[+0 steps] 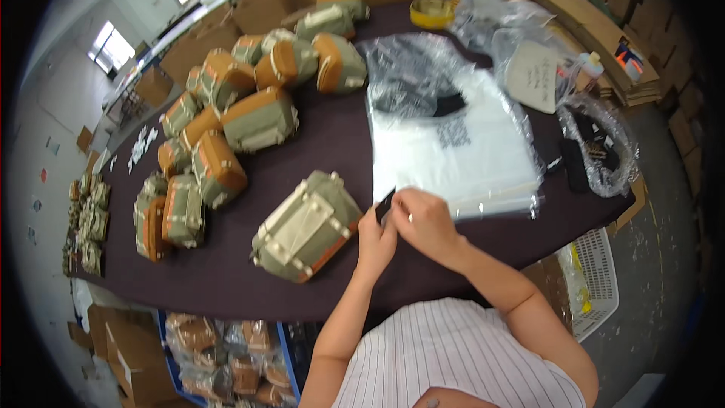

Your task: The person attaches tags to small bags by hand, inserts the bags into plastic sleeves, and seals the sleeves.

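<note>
My left hand (376, 238) holds a small flat black item (386, 205) upright over the near edge of a stack of clear plastic bags (436, 175). Against its right side, the bent fingers of my right hand (423, 221) pinch something too small to make out, with a white speck showing at the fingers. Just left of both hands, a green canvas bag with cream straps (306, 226) lies on the dark tablecloth (226, 283). More green bags with tan-brown panels (260, 119) stand grouped at the left and far side of the table.
Crumpled plastic wrap (408, 73) covers the stack's far part. At right lie an open plastic bag of black items (597, 147), a bottle (589, 68) and a yellow tape roll (431, 13). Below the table are a blue crate (288, 351) of wrapped bags and a white basket (603, 289).
</note>
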The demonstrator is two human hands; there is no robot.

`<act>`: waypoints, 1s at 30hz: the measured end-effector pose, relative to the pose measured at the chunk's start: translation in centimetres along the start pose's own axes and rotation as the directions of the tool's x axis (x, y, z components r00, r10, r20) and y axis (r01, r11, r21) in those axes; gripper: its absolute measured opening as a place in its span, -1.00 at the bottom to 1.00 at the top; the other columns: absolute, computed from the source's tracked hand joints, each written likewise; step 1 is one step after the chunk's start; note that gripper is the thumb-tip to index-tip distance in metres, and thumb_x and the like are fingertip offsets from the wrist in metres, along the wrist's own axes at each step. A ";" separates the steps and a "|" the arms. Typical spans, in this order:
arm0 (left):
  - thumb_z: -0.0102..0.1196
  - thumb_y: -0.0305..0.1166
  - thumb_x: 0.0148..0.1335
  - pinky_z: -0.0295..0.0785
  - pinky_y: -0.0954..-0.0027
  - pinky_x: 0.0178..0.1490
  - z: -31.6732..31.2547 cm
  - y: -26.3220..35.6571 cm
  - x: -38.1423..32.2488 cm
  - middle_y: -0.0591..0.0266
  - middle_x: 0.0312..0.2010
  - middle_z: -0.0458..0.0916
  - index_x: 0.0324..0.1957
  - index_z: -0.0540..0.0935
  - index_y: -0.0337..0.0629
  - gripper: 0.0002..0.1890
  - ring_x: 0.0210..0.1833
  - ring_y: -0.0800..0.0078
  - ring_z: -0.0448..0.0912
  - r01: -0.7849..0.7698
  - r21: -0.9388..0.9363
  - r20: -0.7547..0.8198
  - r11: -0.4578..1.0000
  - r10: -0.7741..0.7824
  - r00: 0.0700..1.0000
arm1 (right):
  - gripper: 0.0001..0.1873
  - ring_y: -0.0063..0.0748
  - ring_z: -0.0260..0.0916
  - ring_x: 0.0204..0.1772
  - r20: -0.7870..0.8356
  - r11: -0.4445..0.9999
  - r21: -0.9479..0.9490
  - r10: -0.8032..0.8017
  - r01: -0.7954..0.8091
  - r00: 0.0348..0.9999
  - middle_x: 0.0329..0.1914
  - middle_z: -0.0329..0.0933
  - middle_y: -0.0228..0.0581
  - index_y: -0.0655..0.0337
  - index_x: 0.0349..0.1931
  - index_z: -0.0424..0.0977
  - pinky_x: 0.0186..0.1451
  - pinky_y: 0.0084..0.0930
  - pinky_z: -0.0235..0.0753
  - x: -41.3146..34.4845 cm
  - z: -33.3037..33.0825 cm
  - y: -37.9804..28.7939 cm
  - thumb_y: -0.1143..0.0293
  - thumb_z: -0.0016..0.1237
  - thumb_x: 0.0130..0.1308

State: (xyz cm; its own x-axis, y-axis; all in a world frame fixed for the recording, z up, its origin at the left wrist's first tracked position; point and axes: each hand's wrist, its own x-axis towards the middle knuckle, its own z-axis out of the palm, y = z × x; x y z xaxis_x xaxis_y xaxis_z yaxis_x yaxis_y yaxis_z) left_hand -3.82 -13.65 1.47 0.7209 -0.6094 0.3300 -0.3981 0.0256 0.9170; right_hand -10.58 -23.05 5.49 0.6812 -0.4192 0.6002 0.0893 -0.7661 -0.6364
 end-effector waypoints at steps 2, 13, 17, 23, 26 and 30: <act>-0.08 -0.55 0.04 0.32 0.32 -0.38 0.3 -0.2 0.1 -0.09 -0.51 0.48 -0.34 0.46 -0.44 -0.85 -0.45 0.16 0.49 0.002 0.042 -0.001 0.999 -0.002 1.000 | -0.97 -0.09 0.38 -0.53 0.007 1.000 -0.021 0.006 -0.006 1.000 -0.60 0.40 -0.08 0.30 -0.55 0.37 -0.48 -0.34 0.36 -0.2 0.3 0.5 0.57 -0.08 -0.03; -0.10 -0.61 0.07 0.32 0.18 -0.32 0.5 -1.4 -1.7 -0.16 -0.40 0.42 -0.17 0.39 -0.43 -0.77 -0.36 -0.04 0.42 -0.180 0.343 0.130 0.922 0.144 0.981 | -0.80 -0.01 0.46 -0.36 0.386 0.934 0.204 0.197 -0.292 0.901 -0.51 0.45 0.04 0.32 -0.17 0.26 -0.36 -0.34 0.41 -2.2 0.3 2.7 0.50 -0.26 0.19; 0.00 -0.60 -0.07 0.26 0.15 -0.08 0.3 -4.8 -4.0 -0.12 -0.16 0.34 0.11 0.26 -0.34 -0.42 -0.11 0.00 0.34 -0.239 0.519 0.271 0.820 0.107 0.956 | -0.81 -0.29 0.47 -0.46 0.528 0.860 0.198 0.310 -0.470 0.790 -0.56 0.46 -0.05 0.31 -0.23 0.34 -0.42 -0.50 0.38 -2.7 0.3 3.3 0.42 -0.17 0.19; 0.10 -0.54 -0.12 0.14 0.15 0.06 -0.5 -2.0 -6.4 0.00 -0.10 0.31 0.19 0.20 -0.26 -0.29 -0.02 0.11 0.28 -0.026 0.537 0.265 0.843 -0.140 0.954 | -0.85 -0.53 0.37 -0.51 0.585 0.849 0.147 0.339 -0.508 0.737 -0.57 0.46 -0.19 0.36 -0.37 0.42 -0.41 -0.60 0.36 -5.6 1.3 4.6 0.44 -0.07 0.12; 0.17 -0.47 -0.10 0.14 0.25 0.11 -0.9 -1.7 -7.3 0.03 -0.07 0.31 0.17 0.23 -0.27 -0.29 0.02 0.18 0.30 0.068 0.378 0.287 0.923 -0.187 0.939 | -0.86 -0.57 0.37 -0.49 0.551 0.775 0.271 0.361 -0.571 0.752 -0.56 0.48 -0.21 0.37 -0.37 0.42 -0.40 -0.62 0.36 -7.0 2.3 4.7 0.46 -0.08 0.13; 0.15 -0.56 -0.03 0.21 0.48 0.07 -1.3 -3.6 -8.0 0.19 -0.11 0.36 0.13 0.29 -0.30 -0.39 0.00 0.43 0.34 0.116 -0.004 0.187 0.993 -0.113 0.976 | -0.86 -0.64 0.36 -0.46 0.595 0.729 0.296 0.365 -0.617 0.716 -0.57 0.47 -0.25 0.35 -0.36 0.41 -0.39 -0.62 0.36 -7.4 2.1 3.1 0.43 -0.08 0.17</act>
State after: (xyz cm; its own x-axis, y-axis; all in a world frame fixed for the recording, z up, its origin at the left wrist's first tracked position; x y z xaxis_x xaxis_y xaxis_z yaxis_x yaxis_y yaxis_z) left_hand -7.40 -7.83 -4.14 0.6424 -0.7459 0.1761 -0.3093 -0.0421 0.9500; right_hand -13.81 -21.34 -1.96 0.9528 -0.2898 -0.0903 -0.1400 -0.1557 -0.9778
